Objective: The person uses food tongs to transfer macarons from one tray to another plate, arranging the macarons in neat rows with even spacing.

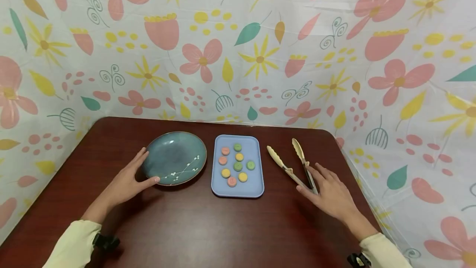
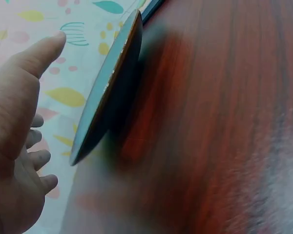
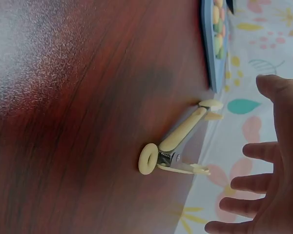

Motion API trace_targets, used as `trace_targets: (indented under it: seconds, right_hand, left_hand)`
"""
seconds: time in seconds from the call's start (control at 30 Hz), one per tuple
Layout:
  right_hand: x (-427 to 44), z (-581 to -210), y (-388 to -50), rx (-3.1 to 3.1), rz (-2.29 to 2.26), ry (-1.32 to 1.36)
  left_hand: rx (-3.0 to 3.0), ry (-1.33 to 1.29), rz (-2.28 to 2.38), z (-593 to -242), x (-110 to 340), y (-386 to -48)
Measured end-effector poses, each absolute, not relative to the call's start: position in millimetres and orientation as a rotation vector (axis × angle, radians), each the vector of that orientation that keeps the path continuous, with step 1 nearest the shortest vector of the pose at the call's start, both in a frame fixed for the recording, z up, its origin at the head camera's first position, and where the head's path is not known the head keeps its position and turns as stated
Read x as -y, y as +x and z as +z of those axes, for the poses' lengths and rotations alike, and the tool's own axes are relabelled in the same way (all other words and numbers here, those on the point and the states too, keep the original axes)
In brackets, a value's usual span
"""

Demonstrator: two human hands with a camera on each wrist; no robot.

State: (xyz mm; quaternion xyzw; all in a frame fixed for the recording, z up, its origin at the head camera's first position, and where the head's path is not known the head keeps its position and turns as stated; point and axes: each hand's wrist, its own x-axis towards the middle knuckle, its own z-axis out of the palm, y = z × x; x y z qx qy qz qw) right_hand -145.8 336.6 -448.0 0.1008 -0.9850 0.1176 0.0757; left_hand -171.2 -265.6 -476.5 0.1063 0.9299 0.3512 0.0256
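Note:
My left hand (image 1: 128, 177) is spread beside the left edge of a teal plate (image 1: 174, 156) with a brown rim and a white blossom branch. In the left wrist view a gap shows between that hand and the plate (image 2: 105, 92). My right hand (image 1: 332, 193) hovers over the handle end of metal tongs (image 1: 291, 172) with cream tips, its fingers spread. The right wrist view shows the tongs (image 3: 183, 131) lying with arms apart, the hand (image 3: 278, 170) away from them. Neither hand holds anything.
Between plate and tongs lies a blue rectangular tray (image 1: 238, 191) bearing several small round pieces (image 1: 238, 166) in pink, yellow and green. All stand on a dark reddish-brown table (image 1: 208, 230). A flowered curtain (image 1: 238, 61) hangs behind and along both sides.

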Motion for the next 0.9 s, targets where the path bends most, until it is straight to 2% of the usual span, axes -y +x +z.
trace_targets:
  seconds: [0.5,0.9]
  right_hand:
    - [-346.3,-461.5,-164.7,2.990,0.527,0.156]
    - [-348.3,-474.2,-172.6,3.072,0.577,0.033]
  left_hand:
    - [-2.839,0.203,1.200,-497.1,267.0,-167.6]
    - [-2.798,0.197,1.278,-503.2,264.5,-171.7]
